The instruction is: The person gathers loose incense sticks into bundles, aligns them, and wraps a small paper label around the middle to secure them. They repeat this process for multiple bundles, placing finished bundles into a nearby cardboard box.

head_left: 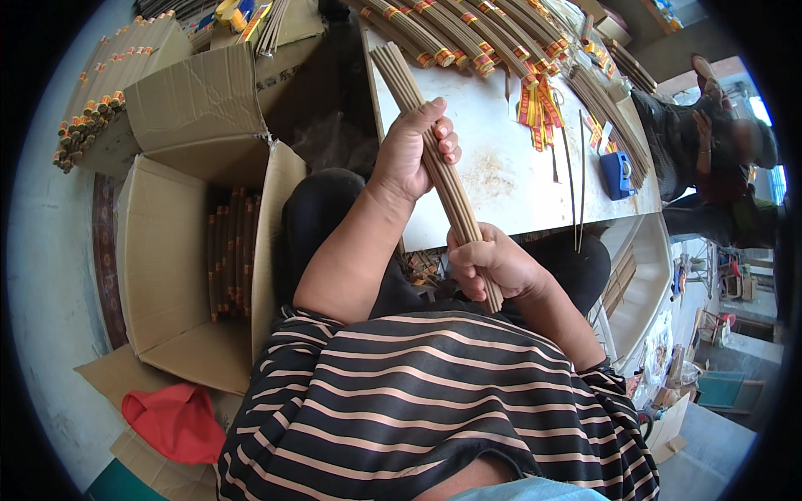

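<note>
A bundle of long brown incense sticks (pixel 451 185) slants between my hands, its far end over the white table and its near end close to my shirt. My left hand (pixel 411 150) wraps round its upper part, fingers curled over. Lower down, my right hand (pixel 493 263) is closed round the bundle near its bottom end. No band shows on these sticks. Two loose sticks (pixel 576 184) stick out over the table's near edge, to the right of the bundle.
Banded incense bundles (pixel 451 33) line the white table's (pixel 493 196) far side. Red-yellow labels (pixel 541 113) and a blue tape dispenser (pixel 617 175) lie there too. On the left, an open carton (pixel 159 250) holds several bundles; red cloth (pixel 174 422) lies below. Another person (pixel 710 150) is at right.
</note>
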A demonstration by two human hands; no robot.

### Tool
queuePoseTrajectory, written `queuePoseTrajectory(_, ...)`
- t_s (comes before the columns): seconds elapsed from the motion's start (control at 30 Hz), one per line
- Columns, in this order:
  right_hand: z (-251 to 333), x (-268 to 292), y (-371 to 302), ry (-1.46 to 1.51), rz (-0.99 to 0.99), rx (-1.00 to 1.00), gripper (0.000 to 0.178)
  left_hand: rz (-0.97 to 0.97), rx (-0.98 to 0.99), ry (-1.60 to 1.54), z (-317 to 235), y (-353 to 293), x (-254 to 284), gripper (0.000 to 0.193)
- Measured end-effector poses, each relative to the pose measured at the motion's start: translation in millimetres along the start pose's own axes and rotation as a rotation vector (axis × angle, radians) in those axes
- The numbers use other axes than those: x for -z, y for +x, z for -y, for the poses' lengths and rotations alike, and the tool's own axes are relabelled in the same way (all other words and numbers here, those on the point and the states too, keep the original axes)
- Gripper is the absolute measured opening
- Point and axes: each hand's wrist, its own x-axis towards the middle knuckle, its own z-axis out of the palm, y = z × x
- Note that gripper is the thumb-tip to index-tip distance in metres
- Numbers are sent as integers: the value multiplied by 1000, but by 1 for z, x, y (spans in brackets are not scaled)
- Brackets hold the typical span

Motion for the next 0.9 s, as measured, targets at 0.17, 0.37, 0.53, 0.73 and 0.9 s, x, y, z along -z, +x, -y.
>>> queuePoseTrajectory(0.17,-2,-4,4,-189,-167,26,10,-138,-37,151,1,-2,0,18)
queuePoseTrajectory(0.37,0,-7,9,-501,-351,62,15,-284,-140,268,2,-2,-4,18)
queuePoseTrajectory(0.53,-7,-4,18,-814,-541,118,12,-279,-204,338,5,0,-3,18)
queuePoseTrajectory(0.73,1,-6,5,-322,-232,61,14,-52,-31,198,2,-3,0,22)
queuePoseTrajectory(0.9,-2,-10,7,-447,-335,107,18,-60,-39,229,5,-2,-1,23)
